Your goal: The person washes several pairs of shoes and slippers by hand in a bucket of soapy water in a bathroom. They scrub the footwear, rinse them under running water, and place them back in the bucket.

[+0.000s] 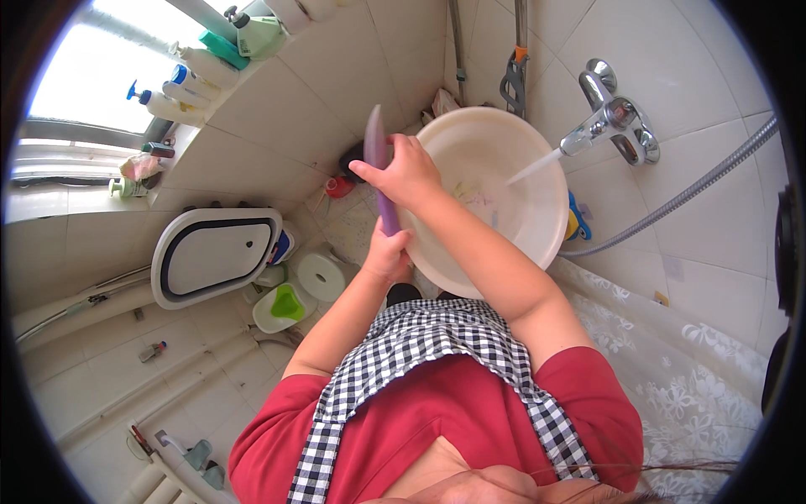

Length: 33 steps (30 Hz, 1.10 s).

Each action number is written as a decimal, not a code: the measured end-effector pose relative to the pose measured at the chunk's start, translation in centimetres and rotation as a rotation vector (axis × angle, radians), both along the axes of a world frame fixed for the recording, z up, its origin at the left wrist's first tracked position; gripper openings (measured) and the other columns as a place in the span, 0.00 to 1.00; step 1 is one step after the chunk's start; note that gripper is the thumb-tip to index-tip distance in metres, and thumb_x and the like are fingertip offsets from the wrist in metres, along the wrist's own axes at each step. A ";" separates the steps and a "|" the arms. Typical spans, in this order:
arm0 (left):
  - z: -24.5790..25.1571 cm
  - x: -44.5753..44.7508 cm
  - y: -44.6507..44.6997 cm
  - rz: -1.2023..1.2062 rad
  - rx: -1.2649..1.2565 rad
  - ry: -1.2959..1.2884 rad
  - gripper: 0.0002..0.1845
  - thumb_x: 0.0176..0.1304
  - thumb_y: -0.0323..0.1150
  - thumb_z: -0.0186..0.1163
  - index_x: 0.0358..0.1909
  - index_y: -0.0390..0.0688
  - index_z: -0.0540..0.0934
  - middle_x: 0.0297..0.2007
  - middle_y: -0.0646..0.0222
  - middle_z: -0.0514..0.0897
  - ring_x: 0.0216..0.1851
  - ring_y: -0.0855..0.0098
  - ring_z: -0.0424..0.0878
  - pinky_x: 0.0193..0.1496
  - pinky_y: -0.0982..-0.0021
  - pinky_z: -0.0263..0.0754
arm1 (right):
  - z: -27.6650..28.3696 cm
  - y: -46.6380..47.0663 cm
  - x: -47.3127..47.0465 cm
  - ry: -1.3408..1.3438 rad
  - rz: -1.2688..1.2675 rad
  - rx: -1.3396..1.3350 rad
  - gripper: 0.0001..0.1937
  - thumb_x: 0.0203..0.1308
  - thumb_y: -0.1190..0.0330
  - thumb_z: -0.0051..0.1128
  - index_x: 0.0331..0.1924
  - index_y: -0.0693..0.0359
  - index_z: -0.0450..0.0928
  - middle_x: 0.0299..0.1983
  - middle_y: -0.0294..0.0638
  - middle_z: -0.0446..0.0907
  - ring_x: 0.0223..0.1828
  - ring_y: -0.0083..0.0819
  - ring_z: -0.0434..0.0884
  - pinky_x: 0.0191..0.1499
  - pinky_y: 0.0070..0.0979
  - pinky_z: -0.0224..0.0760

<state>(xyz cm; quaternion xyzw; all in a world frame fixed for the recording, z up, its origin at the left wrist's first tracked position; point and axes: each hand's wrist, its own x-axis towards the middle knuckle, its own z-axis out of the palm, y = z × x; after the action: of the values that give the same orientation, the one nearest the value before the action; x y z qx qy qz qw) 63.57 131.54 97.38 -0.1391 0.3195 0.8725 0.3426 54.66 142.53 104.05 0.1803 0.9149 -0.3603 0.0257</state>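
Both of my hands grip a thin purple plastic piece (388,214), seen nearly edge-on; whether it is a lid or a shallow dish I cannot tell. My left hand (386,253) holds its near end, thumb laid along it. Farther up, my right hand (406,170) has thumb and fingers around its rim. The piece stands tilted just left of a large cream plastic basin (434,252). Water (532,169) runs from the chrome wall faucet (607,123) into the basin, whose floor bears a faded printed pattern.
A folded white tub (214,252) leans on the left wall, near a white stool (321,276) and a white-and-green potty (283,305). Bottles (170,107) line the window ledge. A metal shower hose (686,198) and lace curtain (680,353) are at right.
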 end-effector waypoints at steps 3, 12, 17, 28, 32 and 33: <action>0.4 0.0 0.5 -0.020 0.011 0.029 0.34 0.50 0.19 0.56 0.64 0.41 0.64 0.54 0.67 0.75 0.56 0.67 0.75 0.62 0.65 0.70 | 0.5 -0.8 -1.9 -0.248 0.095 0.053 0.26 0.55 0.53 0.59 0.50 0.67 0.74 0.47 0.49 0.80 0.48 0.46 0.81 0.49 0.39 0.76; -2.5 2.5 1.4 0.014 -0.197 -0.123 0.31 0.51 0.14 0.50 0.61 0.38 0.66 0.50 0.62 0.79 0.49 0.66 0.81 0.57 0.64 0.76 | 2.1 3.8 -4.1 0.347 -0.239 -0.478 0.13 0.61 0.72 0.46 0.48 0.69 0.69 0.39 0.62 0.80 0.44 0.57 0.80 0.50 0.43 0.73; -4.7 2.2 2.4 0.041 -0.422 -0.119 0.28 0.49 0.13 0.48 0.56 0.38 0.69 0.50 0.62 0.79 0.49 0.66 0.80 0.54 0.63 0.77 | 1.3 10.9 5.0 -0.070 -0.083 -0.547 0.20 0.62 0.69 0.54 0.57 0.67 0.71 0.45 0.52 0.82 0.46 0.43 0.83 0.49 0.38 0.76; -3.8 1.0 3.3 -0.030 -0.297 -0.063 0.30 0.44 0.15 0.48 0.55 0.40 0.72 0.46 0.64 0.80 0.45 0.65 0.81 0.49 0.64 0.80 | -11.4 20.8 15.5 -0.375 -0.500 -0.417 0.24 0.60 0.61 0.63 0.54 0.70 0.73 0.50 0.53 0.79 0.51 0.38 0.81 0.49 0.35 0.77; -3.8 0.7 2.7 -0.004 -0.319 -0.069 0.30 0.42 0.17 0.50 0.54 0.39 0.72 0.44 0.65 0.79 0.42 0.66 0.81 0.48 0.65 0.80 | -8.0 21.1 16.8 -0.201 -0.316 0.170 0.21 0.60 0.62 0.63 0.50 0.70 0.76 0.44 0.53 0.82 0.45 0.38 0.83 0.45 0.28 0.77; -3.7 0.7 2.5 -0.008 -0.345 -0.085 0.30 0.43 0.17 0.50 0.55 0.39 0.72 0.44 0.65 0.79 0.42 0.66 0.81 0.48 0.65 0.80 | -6.1 21.4 17.0 -0.179 -0.372 0.080 0.18 0.60 0.63 0.62 0.47 0.69 0.78 0.41 0.51 0.83 0.41 0.36 0.83 0.43 0.28 0.77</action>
<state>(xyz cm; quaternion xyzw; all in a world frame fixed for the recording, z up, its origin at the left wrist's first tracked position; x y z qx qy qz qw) 64.24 134.01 93.67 -0.2314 0.4504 0.7966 0.3302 71.70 163.96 97.95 0.3781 0.8736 -0.3046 0.0328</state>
